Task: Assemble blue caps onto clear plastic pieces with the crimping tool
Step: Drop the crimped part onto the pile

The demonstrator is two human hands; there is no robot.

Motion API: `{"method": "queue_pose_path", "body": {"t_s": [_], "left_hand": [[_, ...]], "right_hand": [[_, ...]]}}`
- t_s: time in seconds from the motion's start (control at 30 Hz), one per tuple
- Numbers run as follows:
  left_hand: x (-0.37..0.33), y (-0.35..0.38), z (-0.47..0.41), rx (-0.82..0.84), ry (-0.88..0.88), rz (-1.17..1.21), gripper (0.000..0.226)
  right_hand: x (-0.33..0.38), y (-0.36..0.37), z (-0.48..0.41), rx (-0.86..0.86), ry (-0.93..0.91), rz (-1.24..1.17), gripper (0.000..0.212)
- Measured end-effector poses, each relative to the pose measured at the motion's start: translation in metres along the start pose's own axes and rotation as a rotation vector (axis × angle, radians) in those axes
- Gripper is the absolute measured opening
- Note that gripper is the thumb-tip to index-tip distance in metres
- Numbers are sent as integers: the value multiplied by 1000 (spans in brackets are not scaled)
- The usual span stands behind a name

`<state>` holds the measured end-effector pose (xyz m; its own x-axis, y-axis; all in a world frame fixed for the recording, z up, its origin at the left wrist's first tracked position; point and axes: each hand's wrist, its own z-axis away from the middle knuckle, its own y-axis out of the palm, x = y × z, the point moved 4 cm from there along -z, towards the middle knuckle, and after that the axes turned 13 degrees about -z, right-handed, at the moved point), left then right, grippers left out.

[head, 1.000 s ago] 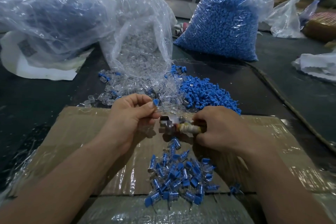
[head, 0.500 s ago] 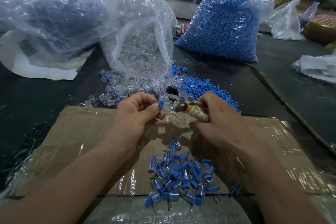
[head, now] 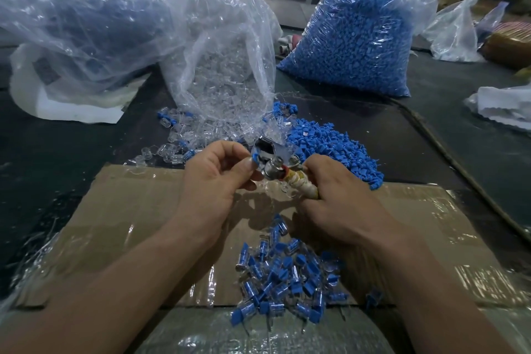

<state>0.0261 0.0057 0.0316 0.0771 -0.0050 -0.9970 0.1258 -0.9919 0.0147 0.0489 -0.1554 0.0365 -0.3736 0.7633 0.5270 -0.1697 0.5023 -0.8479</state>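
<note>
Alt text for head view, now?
Left hand pinches a blue cap beside the head of a crimping tool gripped by the right hand, above assembled pieces piled on taped cardboard. A clear-pieces bag and a blue-caps bag stand behind.

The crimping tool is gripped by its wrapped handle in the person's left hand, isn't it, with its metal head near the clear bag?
Not quite: the head view shows the right hand gripping the crimping tool by its wrapped handle, metal head near the clear bag. The left hand pinches a blue cap.

Head-worn wide camera looks forward and down, close over the cardboard (head: 138, 210).
</note>
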Motion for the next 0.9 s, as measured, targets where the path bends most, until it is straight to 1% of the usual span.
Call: {"method": "queue_pose_path", "body": {"t_s": [0.1,0.23,0.47,0.67,0.9], "left_hand": [[1,1,0,-15,-13,22,14],[4,1,0,-22,-19,-12,15],[5,0,2,-48,-39,-34,15],[2,0,2,-51,-38,-61,15],[6,-5,-5,-72,-12,-115,14]], "right_hand": [[1,1,0,8,12,-3,23],[2,1,-1,4,42,-26,24],[5,4,-3,-9,35,-36,24],[3,5,-3,-26,16,-4,27],[-4,0,-4,-63,-36,-6,23]]}}
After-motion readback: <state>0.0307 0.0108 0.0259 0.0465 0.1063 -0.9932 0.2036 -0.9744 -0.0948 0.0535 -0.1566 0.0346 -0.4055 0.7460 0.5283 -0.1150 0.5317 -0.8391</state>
